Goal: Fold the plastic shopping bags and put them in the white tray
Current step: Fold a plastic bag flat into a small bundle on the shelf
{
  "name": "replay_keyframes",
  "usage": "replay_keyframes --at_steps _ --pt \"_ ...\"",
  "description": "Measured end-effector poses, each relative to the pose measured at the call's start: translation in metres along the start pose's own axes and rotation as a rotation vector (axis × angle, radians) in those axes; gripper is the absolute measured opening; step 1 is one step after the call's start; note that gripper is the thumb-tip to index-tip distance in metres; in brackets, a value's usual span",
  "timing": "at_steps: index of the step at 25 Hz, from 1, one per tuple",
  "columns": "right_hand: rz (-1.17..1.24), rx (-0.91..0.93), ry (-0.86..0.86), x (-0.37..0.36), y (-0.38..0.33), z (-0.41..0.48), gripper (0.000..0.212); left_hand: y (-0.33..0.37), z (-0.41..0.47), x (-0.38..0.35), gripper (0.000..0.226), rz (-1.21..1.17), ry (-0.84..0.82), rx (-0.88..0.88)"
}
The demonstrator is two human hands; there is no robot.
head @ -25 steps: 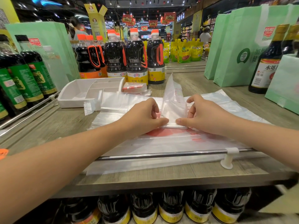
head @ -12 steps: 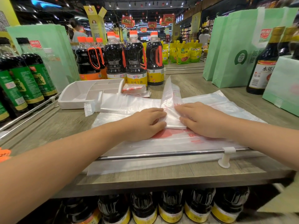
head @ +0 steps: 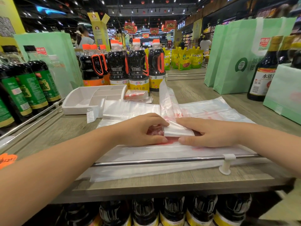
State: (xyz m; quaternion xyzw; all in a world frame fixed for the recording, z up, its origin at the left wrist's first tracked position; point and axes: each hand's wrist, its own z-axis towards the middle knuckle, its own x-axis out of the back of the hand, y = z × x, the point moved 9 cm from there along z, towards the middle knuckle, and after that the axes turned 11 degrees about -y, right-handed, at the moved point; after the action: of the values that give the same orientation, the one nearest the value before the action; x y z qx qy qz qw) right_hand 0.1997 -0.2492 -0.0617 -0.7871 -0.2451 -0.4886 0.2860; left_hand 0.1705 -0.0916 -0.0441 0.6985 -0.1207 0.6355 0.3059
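White and thin, with red print, the plastic bag (head: 178,130) was found partly folded on a pile of flat bags (head: 162,152) on the wooden shelf (head: 162,185). Its folded end was gripped by the curled fingers of the left hand (head: 140,129), and it was pressed by the straight fingers of the right hand (head: 210,132). The white tray (head: 71,110) was placed behind on the left, well apart from it, with some folded bags (head: 138,96) just beside
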Motion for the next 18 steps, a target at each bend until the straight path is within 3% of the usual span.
replay_keyframes --at_steps 10,15,18 --pt "-0.078 0.049 0.119 0.009 -0.012 0.001 0.069 0.016 0.004 0.007 0.032 0.146 0.118 -0.089" --pt "-0.157 0.059 0.302 0.024 -0.006 -0.008 0.048 0.011 0.002 0.011 0.03 0.131 0.151 -0.057" --pt "-0.225 0.103 0.316 0.024 -0.013 -0.011 0.043 0.016 -0.002 0.012 0.032 0.135 0.15 -0.095"
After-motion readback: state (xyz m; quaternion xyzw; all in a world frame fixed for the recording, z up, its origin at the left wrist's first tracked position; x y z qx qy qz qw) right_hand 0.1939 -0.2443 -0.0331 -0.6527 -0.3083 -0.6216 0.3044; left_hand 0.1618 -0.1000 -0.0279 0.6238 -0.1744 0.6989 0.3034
